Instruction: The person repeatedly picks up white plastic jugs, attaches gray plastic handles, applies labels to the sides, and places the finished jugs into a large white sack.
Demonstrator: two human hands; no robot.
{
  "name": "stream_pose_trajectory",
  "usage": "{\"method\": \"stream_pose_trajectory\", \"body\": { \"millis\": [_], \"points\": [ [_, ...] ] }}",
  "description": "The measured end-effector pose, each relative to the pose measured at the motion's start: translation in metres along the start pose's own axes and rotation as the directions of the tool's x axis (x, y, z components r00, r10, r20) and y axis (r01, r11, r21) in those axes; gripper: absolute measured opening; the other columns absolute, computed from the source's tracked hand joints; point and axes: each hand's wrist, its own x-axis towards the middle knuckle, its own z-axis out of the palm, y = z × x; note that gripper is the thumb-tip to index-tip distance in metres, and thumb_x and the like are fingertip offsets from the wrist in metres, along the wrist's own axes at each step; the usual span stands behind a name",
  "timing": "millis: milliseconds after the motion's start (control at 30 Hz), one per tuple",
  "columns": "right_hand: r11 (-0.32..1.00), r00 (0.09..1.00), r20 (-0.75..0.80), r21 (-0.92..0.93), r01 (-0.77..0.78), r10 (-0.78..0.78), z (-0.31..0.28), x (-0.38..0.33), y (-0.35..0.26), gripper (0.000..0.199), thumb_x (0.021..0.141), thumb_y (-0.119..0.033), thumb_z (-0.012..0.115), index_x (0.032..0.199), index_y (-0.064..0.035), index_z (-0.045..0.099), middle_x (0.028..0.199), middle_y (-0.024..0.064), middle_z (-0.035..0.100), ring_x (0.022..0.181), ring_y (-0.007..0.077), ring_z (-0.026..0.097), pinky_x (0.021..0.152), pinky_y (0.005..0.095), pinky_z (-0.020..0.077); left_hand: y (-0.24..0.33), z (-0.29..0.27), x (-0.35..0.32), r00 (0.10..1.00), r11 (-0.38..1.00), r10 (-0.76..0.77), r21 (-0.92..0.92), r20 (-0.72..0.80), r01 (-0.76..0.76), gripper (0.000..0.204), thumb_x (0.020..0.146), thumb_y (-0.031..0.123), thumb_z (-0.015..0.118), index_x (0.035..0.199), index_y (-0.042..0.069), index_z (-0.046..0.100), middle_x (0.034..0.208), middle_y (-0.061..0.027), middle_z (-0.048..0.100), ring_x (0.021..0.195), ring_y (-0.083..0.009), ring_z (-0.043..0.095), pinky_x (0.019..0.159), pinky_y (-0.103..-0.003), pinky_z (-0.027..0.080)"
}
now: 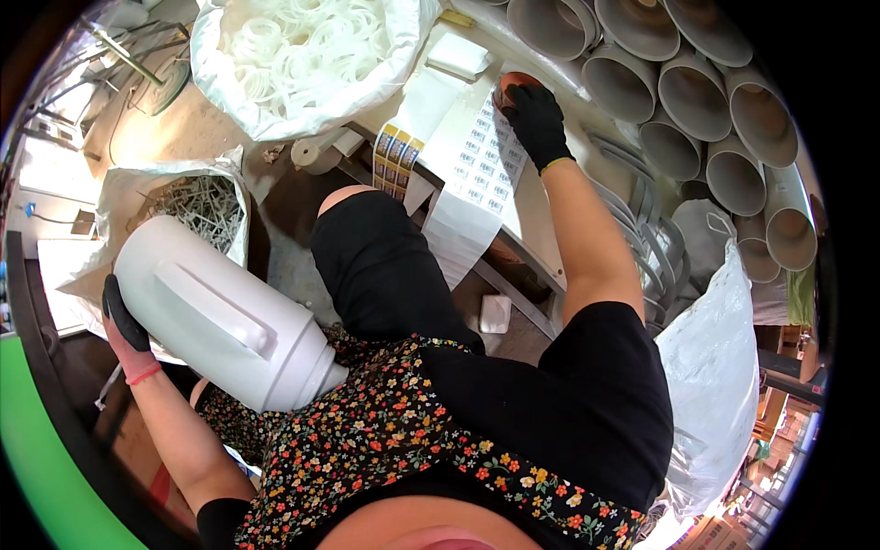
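My left hand (124, 332), in a red and black glove, grips the base of a large white plastic jug (220, 316) with a moulded handle; the jug lies tilted across my lap, its neck toward my body. Farther up, my right hand (534, 117) in a black glove rests on a long white sheet of small stickers (477, 179) lying on a low table. Its fingers touch a round orange-brown object (510, 84) at the sheet's far end. A strip of yellow and black labels (394, 158) lies beside the sheet.
A big white sack of white plastic rings (302, 55) stands at the top. A bag of metal wire parts (197, 206) sits to the left. Grey pipes (706, 110) are stacked at the right, with a white plastic bag (710, 367) below them. A tape roll (312, 154) lies near the table.
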Motion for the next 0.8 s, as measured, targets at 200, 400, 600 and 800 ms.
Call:
{"method": "stream_pose_trajectory", "body": {
  "millis": [200,400,600,800],
  "points": [
    [0.934,0.988,0.124,0.356,0.044,-0.094,-0.020,-0.088,-0.088,0.045,0.072,-0.029,0.077,0.108,-0.0056,0.063,0.106,0.0135,0.063,0.101,0.0331,0.058,0.088,0.0423,0.0473,-0.008,-0.015,-0.001,0.995,0.987,-0.087,-0.131,0.042,0.091,0.041,0.101,0.031,0.043,0.120,-0.002,0.059,0.112,-0.0099,0.063,0.097,-0.0162,0.059,0.083,-0.026,0.047],
    [0.930,0.992,-0.016,0.350,-0.109,0.122,-0.023,-0.106,-0.120,0.030,0.073,-0.019,0.074,0.097,-0.0046,0.064,0.100,0.0121,0.062,0.097,0.0313,0.058,0.085,0.0400,0.0478,0.000,0.008,-0.010,0.999,0.998,0.030,0.054,0.012,-0.030,0.042,0.101,0.031,0.041,0.120,-0.002,0.059,0.111,-0.0094,0.063,0.098,-0.0162,0.059,0.085,-0.028,0.046],
    [0.930,0.985,0.025,0.328,-0.168,0.169,-0.021,-0.105,-0.118,0.016,0.075,-0.012,0.070,0.087,-0.0056,0.064,0.094,0.0111,0.064,0.092,0.0299,0.059,0.080,0.0394,0.0479,-0.007,0.006,-0.012,0.998,0.997,0.058,0.049,0.001,-0.058,0.042,0.102,0.029,0.040,0.123,-0.004,0.056,0.119,-0.0122,0.061,0.104,-0.0185,0.058,0.090,-0.029,0.045],
    [0.763,0.998,0.053,0.644,-0.062,0.037,-0.048,-0.052,-0.176,0.016,0.082,-0.008,0.067,0.096,-0.0040,0.068,0.089,0.0120,0.067,0.082,0.0266,0.064,0.076,0.0353,0.0506,-0.041,-0.040,0.007,0.992,0.964,0.107,-0.253,0.072,-0.086,0.034,0.099,0.007,0.038,0.128,-0.004,0.053,0.127,-0.0132,0.057,0.113,-0.0201,0.056,0.101,-0.031,0.043]
  ]
}}
